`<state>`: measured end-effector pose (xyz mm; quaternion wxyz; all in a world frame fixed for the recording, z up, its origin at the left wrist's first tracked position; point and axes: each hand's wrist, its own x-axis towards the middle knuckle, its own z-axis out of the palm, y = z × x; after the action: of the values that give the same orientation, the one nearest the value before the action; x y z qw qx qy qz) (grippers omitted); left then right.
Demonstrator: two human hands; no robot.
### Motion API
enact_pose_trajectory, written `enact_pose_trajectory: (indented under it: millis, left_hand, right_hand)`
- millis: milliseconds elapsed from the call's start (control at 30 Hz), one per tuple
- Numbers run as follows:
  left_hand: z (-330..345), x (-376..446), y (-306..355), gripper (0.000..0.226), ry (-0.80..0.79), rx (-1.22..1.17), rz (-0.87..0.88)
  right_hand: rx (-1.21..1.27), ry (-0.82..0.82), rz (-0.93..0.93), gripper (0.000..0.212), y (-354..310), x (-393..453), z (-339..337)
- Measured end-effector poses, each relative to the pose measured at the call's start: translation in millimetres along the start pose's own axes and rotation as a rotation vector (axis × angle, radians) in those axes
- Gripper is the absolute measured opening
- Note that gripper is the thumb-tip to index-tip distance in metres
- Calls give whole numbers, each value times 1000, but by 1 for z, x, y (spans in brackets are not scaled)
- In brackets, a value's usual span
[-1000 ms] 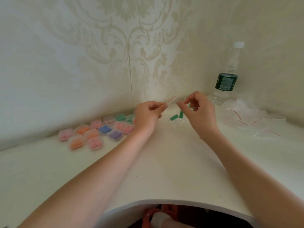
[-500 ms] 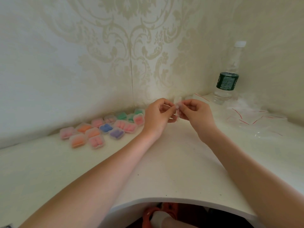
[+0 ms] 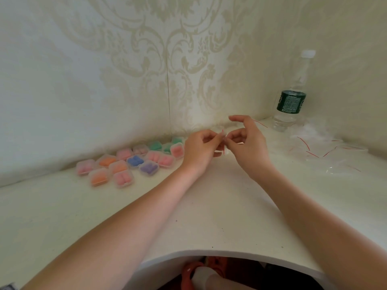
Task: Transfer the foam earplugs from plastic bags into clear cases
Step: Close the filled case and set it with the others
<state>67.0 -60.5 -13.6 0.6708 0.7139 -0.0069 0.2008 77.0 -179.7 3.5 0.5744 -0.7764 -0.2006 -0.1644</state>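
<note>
Hands' grip pinching small clear bag (image 3: pixel 224 141), left hand (image 3: pixel 201 147), right hand (image 3: pixel 247 141), filled cases (image 3: pixel 134 162) left, water bottle (image 3: pixel 291 97) and empty bags (image 3: pixel 326 147) right.

You have soft, even, fairly bright light with a pale greenish cast; shadows under the arms on the worktop (image 3: pixel 219 206) are faint. The wide lens bows the worktop's near edge and stretches the corners. Your fingertips look slightly blurred, and the bottle (image 3: pixel 292 95) at upper right is soft.
</note>
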Motion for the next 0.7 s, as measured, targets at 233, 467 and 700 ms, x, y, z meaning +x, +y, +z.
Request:
enact_pose_trajectory:
  millis: [233, 467, 700]
  left_hand:
    - [0, -1, -5, 27, 29, 525, 327]
    - [6, -7, 1, 20, 60, 432, 294]
    - [6, -11, 8, 31, 23, 310, 178]
  right_hand:
    - [-29, 15, 22, 37, 4, 2, 2]
    - [-245, -104, -19, 6, 7, 0, 7]
    - [-422, -184, -139, 29, 3, -4, 5]
